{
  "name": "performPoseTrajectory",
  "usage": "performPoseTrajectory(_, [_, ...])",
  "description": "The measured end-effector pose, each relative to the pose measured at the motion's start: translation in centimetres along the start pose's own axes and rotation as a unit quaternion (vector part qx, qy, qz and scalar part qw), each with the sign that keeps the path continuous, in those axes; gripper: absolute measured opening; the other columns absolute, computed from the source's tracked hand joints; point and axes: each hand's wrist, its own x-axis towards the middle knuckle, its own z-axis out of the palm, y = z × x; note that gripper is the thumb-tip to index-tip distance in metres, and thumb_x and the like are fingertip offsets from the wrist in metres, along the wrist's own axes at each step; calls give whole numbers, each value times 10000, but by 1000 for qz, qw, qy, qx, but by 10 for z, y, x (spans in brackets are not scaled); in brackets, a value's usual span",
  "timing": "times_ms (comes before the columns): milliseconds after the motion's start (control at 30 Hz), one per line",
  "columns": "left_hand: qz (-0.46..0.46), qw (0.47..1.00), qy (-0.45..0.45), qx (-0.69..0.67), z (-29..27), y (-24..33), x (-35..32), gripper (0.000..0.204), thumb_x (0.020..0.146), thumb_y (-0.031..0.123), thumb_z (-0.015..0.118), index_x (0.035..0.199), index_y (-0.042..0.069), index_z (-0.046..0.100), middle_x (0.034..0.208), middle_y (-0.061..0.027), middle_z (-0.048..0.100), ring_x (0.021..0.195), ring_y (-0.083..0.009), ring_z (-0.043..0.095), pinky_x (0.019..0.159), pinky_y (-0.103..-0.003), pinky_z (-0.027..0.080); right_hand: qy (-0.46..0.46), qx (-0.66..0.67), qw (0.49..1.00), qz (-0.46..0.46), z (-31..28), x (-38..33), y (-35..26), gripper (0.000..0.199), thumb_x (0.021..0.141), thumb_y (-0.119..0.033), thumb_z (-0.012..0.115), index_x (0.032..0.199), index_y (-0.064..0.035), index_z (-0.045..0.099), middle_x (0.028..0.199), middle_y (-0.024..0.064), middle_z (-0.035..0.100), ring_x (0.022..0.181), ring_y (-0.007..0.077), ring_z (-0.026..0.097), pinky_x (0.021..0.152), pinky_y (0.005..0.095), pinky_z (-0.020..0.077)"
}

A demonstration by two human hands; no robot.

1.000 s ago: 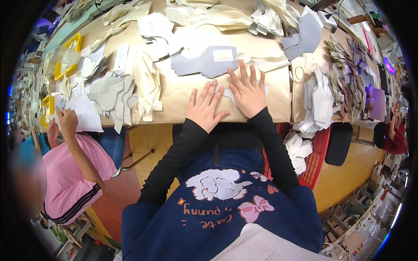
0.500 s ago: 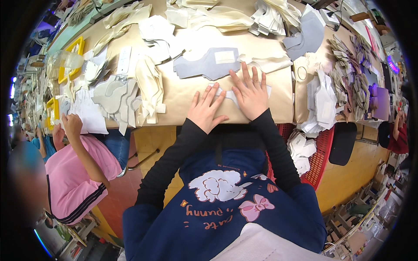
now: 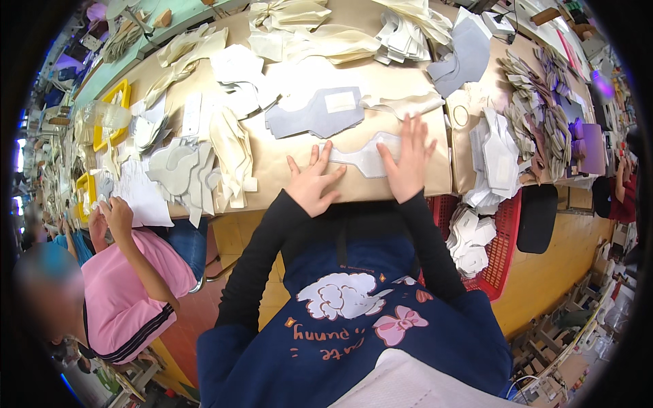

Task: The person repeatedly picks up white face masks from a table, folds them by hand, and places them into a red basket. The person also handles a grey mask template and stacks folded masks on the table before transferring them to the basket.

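Observation:
Flat on the table in front of me lies a pale grey cut piece (image 3: 368, 158), wide at the right and narrow toward the left. My left hand (image 3: 312, 181) rests with spread fingers, its fingertips at the piece's narrow left end. At the wide right end is my right hand (image 3: 409, 158), open, fingers apart and slightly blurred, covering part of that edge. Just beyond lies a stack of blue-grey cut pieces (image 3: 309, 115) with a pale rectangle on top. A cream fabric strip (image 3: 405, 104) lies right of that stack.
Cream strips (image 3: 231, 156) and grey pieces (image 3: 180, 166) lie on the left. White pieces (image 3: 502, 160) and brownish bundles (image 3: 544, 115) are at right. A red basket (image 3: 500, 262) with cut pieces stands below the table edge. A co-worker in pink (image 3: 136, 285) sits at left.
My right hand has shifted right and my left hand slightly left and nearer, uncovering more of the pale grey piece. The view has shifted slightly. The co-worker's hands have moved.

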Motion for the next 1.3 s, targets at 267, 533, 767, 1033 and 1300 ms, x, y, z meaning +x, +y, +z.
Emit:
performPoseTrajectory(267, [21, 868, 304, -392, 2, -42, 2, 230, 968, 54, 603, 1166, 15, 713, 1368, -130, 621, 1266, -244, 582, 1095, -349, 415, -13, 222, 974, 46, -31, -11, 15, 471, 827, -160, 798, 1240, -33, 609, 1214, 215, 615, 1108, 328, 614, 971, 435, 473])
performPoseTrajectory(533, [49, 940, 330, -71, -23, -32, 67, 468, 876, 93, 720, 1335, 72, 629, 1476, -167, 525, 1359, -356, 496, 1126, -476, 372, 266, 432, 846, 162, -153, -25, 52, 182, 947, -7, 661, 1126, 10, 629, 912, 12, 673, 820, 64, 623, 738, 194, 468])
performPoseTrajectory(767, [58, 957, 282, 36, 0, -48, 86, 504, 874, 137, 739, 1363, 112, 620, 1515, -149, 496, 1443, -362, 408, 1160, -521, 324, 409, 150, 874, 216, -170, -37, 112, 333, 973, -86, 635, 1289, 7, 590, 1369, 154, 537, 1243, 266, 518, 1069, 367, 385])
performPoseTrajectory(1033, [64, 886, 448, -100, 10, -11, 42, 377, 871, -132, 595, 1223, -26, 677, 1249, -178, 695, 1207, -313, 656, 955, -361, 547, 197, 228, 951, 71, -108, -23, 21, 259, 899, -39, 673, 1157, -15, 675, 1240, 148, 634, 1162, 324, 604, 1007, 400, 462])
performPoseTrajectory(1300, [144, 949, 276, -43, 38, 10, -15, 294, 881, 48, 696, 1174, 59, 711, 1302, -110, 680, 1290, -312, 594, 1156, -518, 335, 50, 270, 961, -13, -85, -3, -2, 214, 891, -28, 677, 1104, -24, 699, 1179, 158, 645, 1081, 328, 636, 921, 385, 510])
